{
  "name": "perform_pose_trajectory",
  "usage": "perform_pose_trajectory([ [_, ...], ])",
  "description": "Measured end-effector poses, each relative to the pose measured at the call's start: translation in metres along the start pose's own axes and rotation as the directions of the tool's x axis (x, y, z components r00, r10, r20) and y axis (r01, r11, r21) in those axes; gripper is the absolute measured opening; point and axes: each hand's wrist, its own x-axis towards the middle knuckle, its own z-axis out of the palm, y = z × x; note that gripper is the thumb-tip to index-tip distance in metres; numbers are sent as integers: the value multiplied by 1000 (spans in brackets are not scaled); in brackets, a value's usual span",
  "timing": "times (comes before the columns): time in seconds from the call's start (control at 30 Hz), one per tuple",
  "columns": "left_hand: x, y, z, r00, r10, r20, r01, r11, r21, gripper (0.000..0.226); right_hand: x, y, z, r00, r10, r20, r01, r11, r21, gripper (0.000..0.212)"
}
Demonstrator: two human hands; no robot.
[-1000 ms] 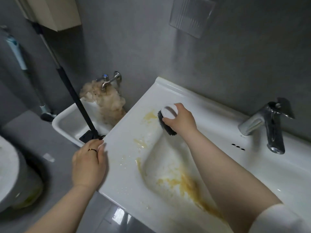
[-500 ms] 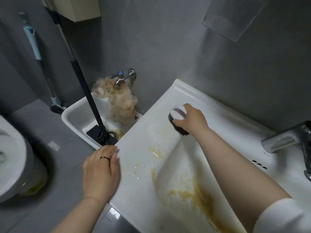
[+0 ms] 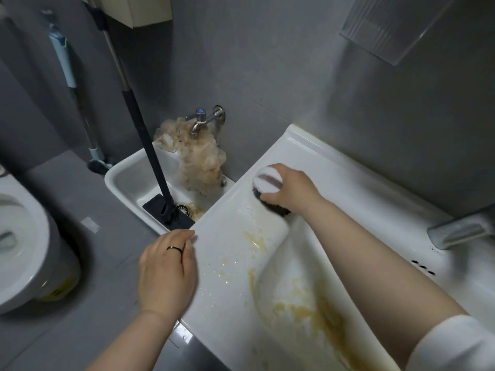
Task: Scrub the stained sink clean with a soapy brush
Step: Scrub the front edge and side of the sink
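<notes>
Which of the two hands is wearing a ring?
The left hand, resting on the sink corner, wears the dark ring; the right hand grips the brush.

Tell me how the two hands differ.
The right hand grips the brush against the sink ledge; the left hand holds nothing and rests on the sink's corner. The left hand wears a dark ring; the right hand shows none. Both are bare and at the same stained sink.
</notes>
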Motion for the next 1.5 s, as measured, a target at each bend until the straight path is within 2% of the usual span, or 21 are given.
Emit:
perform_pose_trajectory([
  [0.07,1,-1,0,1000,18,-8,-18,1000,2,41,-12,-1,5,987,-92,135,100,993,-59,59],
  [0.13,1,-1,-1,999,32,-9,-32,999,7,39,-21,9,-2,979,-91,180,108,991,-84,55],
  [0.27,1,0,-1,1000,16,0,-16,1000,9,40,0,22,-17,996,82,-20,-83,996,-45,56],
  [0.33,0,0,-1,1000,0,7,0,1000,8,42,9,10,-10,995,73,-62,-74,997,-10,58],
  [0.43,1,0,-1,1000,18,0,-18,1000,10,41,-4,-4,2,991,-78,109,87,993,-81,62],
  [0.5,1,0,-2,1000,17,4,-17,1000,12,40,-15,2,-1,976,-107,191,128,986,-104,58],
  [0.53,1,0,-2,1000,20,2,-20,1000,13,40,-16,8,-5,979,-92,180,110,989,-96,57],
  [0.67,0,-1,-1,1000,12,16,-12,1000,15,40,9,13,-13,997,72,-16,-73,995,-71,56],
  [0.73,0,-1,-1,1000,3,18,-4,1000,12,41,18,-3,-5,997,55,-60,-57,998,-29,55],
  [0.83,0,0,-1,1000,1,18,-1,1000,10,41,6,-16,8,991,-98,97,104,993,-58,57],
  [0.9,1,0,-2,1000,14,11,-14,1000,12,39,-7,-9,6,971,-134,199,155,984,-90,57],
  [0.93,1,0,-2,1000,25,4,-25,1000,16,38,-9,-2,2,971,-123,203,144,985,-90,55],
  [1.07,1,0,-2,1000,29,6,-29,999,21,38,10,9,-10,998,56,-2,-56,996,-72,50],
  [1.13,1,0,-2,1000,18,13,-18,1000,23,38,18,-3,-5,997,52,-54,-54,998,-37,50],
  [1.17,0,-1,-2,1000,14,17,-14,1000,22,39,16,-11,-2,999,7,-35,-8,999,-33,51],
  [1.23,0,-1,-2,1000,6,26,-6,1000,17,40,3,-16,6,991,-97,91,102,993,-53,55],
  [1.33,1,-1,-2,1000,13,22,-14,1000,22,38,-14,-3,4,971,-121,206,142,986,-90,53],
  [1.5,0,-2,0,1000,-4,29,3,1000,27,39,12,6,-7,995,84,-50,-87,995,-48,51],
])
